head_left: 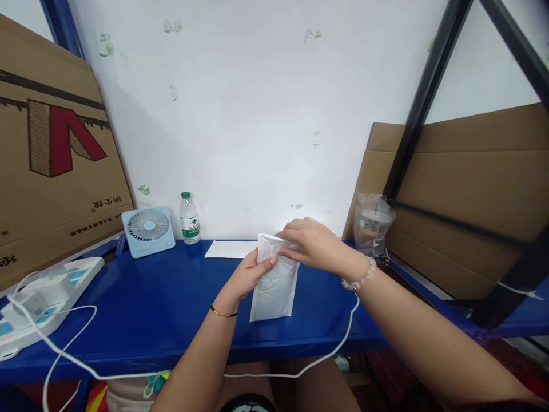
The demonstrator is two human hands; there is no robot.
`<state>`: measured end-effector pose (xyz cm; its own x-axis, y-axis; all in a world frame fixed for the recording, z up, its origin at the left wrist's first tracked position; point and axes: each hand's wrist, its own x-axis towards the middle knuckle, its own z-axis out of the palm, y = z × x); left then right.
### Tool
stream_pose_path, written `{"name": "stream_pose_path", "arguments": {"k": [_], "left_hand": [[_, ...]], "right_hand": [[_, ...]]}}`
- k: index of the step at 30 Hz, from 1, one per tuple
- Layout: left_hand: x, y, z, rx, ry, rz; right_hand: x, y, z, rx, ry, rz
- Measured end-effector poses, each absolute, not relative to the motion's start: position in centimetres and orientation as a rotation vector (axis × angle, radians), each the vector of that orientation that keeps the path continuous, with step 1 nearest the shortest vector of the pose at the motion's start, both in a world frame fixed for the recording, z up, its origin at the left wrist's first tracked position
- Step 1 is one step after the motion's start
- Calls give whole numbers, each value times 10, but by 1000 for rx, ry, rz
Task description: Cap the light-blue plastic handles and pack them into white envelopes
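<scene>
A white padded envelope [274,292] is held up, slightly tilted, over the blue table. My left hand [247,276] grips its left edge, with the thumb across the front face. At the envelope's top right, my right hand [315,245] pinches the upper edge or flap between thumb and fingers. What the envelope contains, if anything, is hidden. Behind it on the table lies a flat white item [229,249], partly covered by the envelope and my left hand.
On the blue table [171,303] stand a light blue fan [148,232], a water bottle [189,219] and, at left, a white power strip [81,274]. A bagged cup [373,226] is at back right. A white cable [326,357] hangs along the front edge. Cardboard [476,194] lines both sides.
</scene>
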<state>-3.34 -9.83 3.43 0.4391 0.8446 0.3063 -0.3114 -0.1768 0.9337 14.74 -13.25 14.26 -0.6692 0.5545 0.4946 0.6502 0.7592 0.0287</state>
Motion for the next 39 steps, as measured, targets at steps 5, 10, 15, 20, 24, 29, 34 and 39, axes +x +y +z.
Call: {"name": "stream_pose_path", "arguments": {"k": [5,10,15,20,24,29,34,39], "left_hand": [[-37,-93,34,1481,584,1086],[-56,-53,13,1205,819,1418],[-70,-14,-18,793,1114,1447],[-67,-7,-31,494,1011,1400],[-66,-4,-34,368,1002,1404],[-71,-1,-34,257,986,1363],[-78,0,-30,191,958,1336],[-75,0,-32,172,937,1301]], "right_hand": [[163,-116,151,-975,-2359,33],[215,-50,151,-1207,-1772,308],[264,25,106,-1409,-1242,428],[279,51,61,-1663,-1192,313],[253,61,43,-1698,-1361,-34],[153,60,-2,-1175,-2369,18],[83,56,-37,-1295,-2490,-21],[89,51,-22,-1344,-2292,-12]]}}
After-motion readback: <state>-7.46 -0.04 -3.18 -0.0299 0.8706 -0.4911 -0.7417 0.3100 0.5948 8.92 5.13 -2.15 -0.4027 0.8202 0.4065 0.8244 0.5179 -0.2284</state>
